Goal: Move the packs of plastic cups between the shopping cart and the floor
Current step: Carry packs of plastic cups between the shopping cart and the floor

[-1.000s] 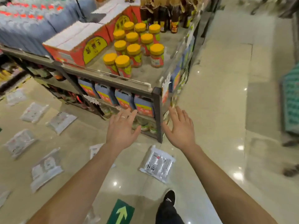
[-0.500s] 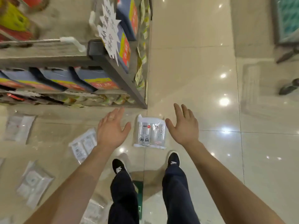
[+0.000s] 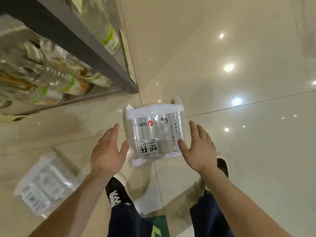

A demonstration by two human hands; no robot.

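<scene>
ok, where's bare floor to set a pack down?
Free: glossy beige floor tiles right of the right hand; the strip between grey metal shelf and lower-left cup pack. Crowded: centre, clear plastic cup pack beside the left hand, black shoes below.

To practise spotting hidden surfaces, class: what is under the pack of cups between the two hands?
The pack of cups lies on the glossy tiled floor; tile joints run under it. The patch beneath is covered and cannot be seen.

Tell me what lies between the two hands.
In the head view, a pack of plastic cups lies on the floor between the left hand and right hand.
</scene>
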